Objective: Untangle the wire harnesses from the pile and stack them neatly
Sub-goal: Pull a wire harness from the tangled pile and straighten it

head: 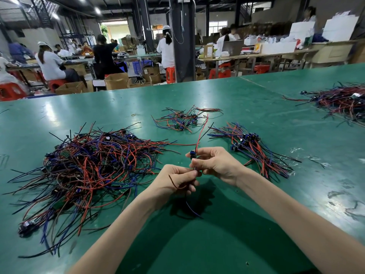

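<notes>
The left hand [177, 180] and right hand [215, 165] both pinch one wire harness [201, 133] over the green table [256, 99]. A big tangled pile [92, 171] lies left, a neat stack [254, 149] right, a small bunch [183, 118] behind.

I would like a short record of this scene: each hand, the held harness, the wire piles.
held harness: lifted, one red wire rising
left hand: pinches it lower down
right hand: pinches it beside its blue part
tangled pile: left of the hands
neat stack: right of the hands
loose group: beyond the hands
far pile: far right
</notes>
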`<move>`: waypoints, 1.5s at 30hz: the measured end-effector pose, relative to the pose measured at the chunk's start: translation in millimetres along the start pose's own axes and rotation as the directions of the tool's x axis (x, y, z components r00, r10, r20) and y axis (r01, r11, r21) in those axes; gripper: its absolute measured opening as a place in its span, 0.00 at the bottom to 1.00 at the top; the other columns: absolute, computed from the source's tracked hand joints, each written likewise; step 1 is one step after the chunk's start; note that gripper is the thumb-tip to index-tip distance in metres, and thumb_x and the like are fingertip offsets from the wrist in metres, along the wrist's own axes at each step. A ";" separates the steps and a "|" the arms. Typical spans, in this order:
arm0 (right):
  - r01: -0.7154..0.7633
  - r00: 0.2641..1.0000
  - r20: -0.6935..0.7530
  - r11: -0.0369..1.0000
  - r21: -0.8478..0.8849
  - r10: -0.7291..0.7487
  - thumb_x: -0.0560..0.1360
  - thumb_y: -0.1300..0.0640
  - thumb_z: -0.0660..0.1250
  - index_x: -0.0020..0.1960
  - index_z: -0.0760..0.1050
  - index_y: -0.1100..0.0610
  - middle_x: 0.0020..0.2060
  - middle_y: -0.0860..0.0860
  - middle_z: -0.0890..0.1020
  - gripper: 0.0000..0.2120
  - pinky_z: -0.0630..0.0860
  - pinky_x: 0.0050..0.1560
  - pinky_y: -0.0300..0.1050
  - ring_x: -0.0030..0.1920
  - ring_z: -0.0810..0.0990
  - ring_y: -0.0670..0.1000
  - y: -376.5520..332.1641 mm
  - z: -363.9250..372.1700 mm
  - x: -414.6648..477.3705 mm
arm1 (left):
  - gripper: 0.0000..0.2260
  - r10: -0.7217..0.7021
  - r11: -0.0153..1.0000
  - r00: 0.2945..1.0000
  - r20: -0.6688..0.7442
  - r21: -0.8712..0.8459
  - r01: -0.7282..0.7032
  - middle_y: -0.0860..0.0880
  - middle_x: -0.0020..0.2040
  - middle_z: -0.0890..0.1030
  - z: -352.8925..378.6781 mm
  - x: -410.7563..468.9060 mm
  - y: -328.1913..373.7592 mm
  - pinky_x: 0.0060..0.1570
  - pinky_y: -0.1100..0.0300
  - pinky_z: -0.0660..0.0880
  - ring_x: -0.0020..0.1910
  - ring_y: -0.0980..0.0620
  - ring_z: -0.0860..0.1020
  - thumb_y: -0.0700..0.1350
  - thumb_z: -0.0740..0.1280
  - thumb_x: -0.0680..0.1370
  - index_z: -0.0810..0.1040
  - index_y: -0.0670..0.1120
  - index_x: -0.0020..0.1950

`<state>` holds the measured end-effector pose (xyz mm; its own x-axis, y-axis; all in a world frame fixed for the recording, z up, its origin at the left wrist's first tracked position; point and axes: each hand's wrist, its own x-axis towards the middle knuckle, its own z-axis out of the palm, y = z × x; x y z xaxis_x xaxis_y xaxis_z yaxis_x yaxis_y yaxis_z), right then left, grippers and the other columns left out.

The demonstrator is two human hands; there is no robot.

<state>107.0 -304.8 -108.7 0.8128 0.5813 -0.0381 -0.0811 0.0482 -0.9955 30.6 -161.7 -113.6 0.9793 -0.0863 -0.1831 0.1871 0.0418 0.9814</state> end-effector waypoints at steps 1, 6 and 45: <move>-0.019 1.000 0.014 0.999 0.033 0.019 0.73 0.67 0.67 0.48 0.79 0.58 0.30 0.49 0.83 0.07 0.69 0.27 0.30 0.28 0.77 0.42 -0.4 -0.5 0.4 | 0.06 -0.001 1.000 1.000 -0.001 -0.001 0.001 0.48 0.30 0.79 -0.1 0.3 0.7 0.25 0.68 0.72 0.24 0.58 0.75 0.39 0.65 0.78 0.79 0.37 0.45; -0.041 0.998 0.052 0.997 0.068 0.037 0.73 0.69 0.66 0.50 0.79 0.59 0.33 0.50 0.84 0.09 0.71 0.29 0.30 0.30 0.78 0.43 -1.5 -3.1 -0.6 | 0.06 -0.021 1.000 1.000 -0.001 -0.018 0.021 0.47 0.31 0.79 -0.1 0.1 1.8 0.26 0.67 0.72 0.25 0.58 0.75 0.39 0.66 0.77 0.79 0.37 0.44; 0.078 0.950 -0.304 0.997 0.023 -0.068 0.66 0.71 0.73 0.40 0.77 0.61 0.26 0.51 0.81 0.08 0.67 0.21 0.32 0.25 0.78 0.45 -6.6 -18.5 10.2 | 0.06 -0.035 0.963 0.996 0.082 -0.262 0.056 0.44 0.34 0.81 7.1 0.5 -0.7 0.33 0.65 0.78 0.29 0.54 0.79 0.33 0.64 0.76 0.79 0.33 0.50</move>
<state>126.5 -314.2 -104.1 0.9532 0.3022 0.0047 -0.0307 0.1123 -0.9932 30.4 -168.8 -113.9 0.9625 -0.1691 -0.2123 0.2552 0.2967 0.9202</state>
